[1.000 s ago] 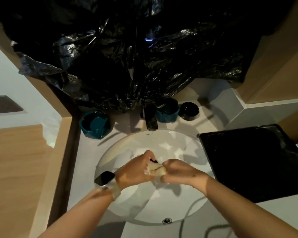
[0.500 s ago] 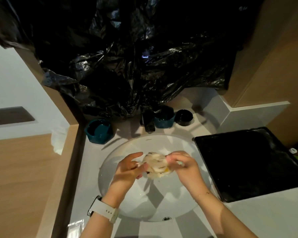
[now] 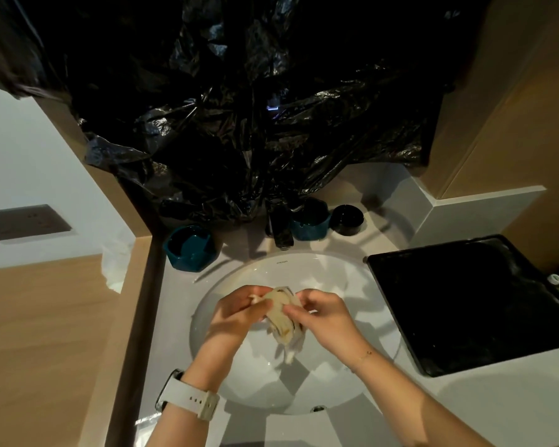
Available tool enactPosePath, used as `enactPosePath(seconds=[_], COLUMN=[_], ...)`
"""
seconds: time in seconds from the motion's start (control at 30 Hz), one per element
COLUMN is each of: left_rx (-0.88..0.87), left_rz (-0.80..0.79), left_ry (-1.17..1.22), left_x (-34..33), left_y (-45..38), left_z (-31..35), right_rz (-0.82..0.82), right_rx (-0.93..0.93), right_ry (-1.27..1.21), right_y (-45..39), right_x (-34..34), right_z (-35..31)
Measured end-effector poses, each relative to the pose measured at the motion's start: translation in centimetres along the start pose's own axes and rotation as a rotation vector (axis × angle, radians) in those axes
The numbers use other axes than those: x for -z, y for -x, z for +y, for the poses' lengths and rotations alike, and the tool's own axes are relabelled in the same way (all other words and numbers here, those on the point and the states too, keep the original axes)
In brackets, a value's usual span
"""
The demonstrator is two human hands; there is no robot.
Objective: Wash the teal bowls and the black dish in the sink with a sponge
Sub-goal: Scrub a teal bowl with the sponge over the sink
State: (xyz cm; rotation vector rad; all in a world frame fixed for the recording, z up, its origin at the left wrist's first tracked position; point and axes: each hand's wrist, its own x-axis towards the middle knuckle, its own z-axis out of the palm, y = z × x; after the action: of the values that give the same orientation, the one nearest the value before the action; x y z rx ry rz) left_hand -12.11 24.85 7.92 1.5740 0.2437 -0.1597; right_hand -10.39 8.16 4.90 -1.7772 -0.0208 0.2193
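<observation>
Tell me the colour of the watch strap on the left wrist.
White, or off-white: the watch strap shows clearly in the head view.

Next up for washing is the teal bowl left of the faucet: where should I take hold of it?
Judging by its pose, pinch the near rim of the teal bowl from above: it stands upright, mouth open, with bare counter in front. Both hands are busy holding the sponge.

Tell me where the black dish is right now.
In the head view, the black dish sits on the counter behind the sink, right of the tap, just beside the nearer teal bowl.
</observation>
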Motion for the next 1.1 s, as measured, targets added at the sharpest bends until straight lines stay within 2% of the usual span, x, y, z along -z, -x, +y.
enactPosePath(seconds=[0.13, 0.23, 0.3, 0.4, 0.47, 0.53, 0.63, 0.7, 0.87, 0.93, 1.0, 1.1], left_rx=[-0.071, -0.207, -0.226, -0.166, -0.183, -0.196, -0.214, -0.218, -0.238, -0.238, -0.253, -0.347], left_rz=[0.053, 0.121, 0.092, -0.024, -0.084, -0.075, 0.005, -0.043, -0.19, -0.244, -0.29, -0.262], left_ry=[-0.15, -0.469, -0.581, -0.296, -0.21, -0.244, -0.455, -0.527, -0.462, -0.346, -0.282, -0.336], left_x=[1.7, 3.2, 3.2, 0.9, -0.7, -1.7, -1.6, -1.0, 0.4, 0.8, 1.0, 1.2], left_y=[-1.2, -2.1, -2.4, -1.9, -2.4, -3.3, -4.1, -3.8, -3.1, -2.8, -2.8, -3.8], left_z=[-1.4, -2.9, -3.1, -1.7, -0.9, -0.5, -0.2, 0.0, 2.0, 3.1, 4.0, 4.5], right_rz=[0.074, 0.125, 0.09, 0.003, -0.064, -0.089, 0.033, 0.039, -0.095, -0.209, -0.274, -0.219], right_rx=[-0.07, -0.111, -0.099, -0.045, -0.003, 0.033, 0.086, 0.139, 0.394, 0.443, 0.4, 0.377], right_ry=[-0.112, -0.246, -0.272, -0.2, -0.078, 0.028, 0.147, 0.264, 0.732, 0.722, 0.617, 0.463], right_y=[-1.0, -1.8, -2.1, -2.4, -2.5, -2.4, -2.5, -2.7, -4.3, -4.5, -4.5, -4.5], right_x=[0.9, 2.3, 3.0, 2.9, 2.6, 2.6, 3.8, 4.7, 7.3, 8.0, 8.2, 8.2], right_z=[-0.4, -1.3, -2.0, -3.0, -3.5, -3.6, -3.7, -4.2, -5.0, -5.6, -6.2, -6.7])
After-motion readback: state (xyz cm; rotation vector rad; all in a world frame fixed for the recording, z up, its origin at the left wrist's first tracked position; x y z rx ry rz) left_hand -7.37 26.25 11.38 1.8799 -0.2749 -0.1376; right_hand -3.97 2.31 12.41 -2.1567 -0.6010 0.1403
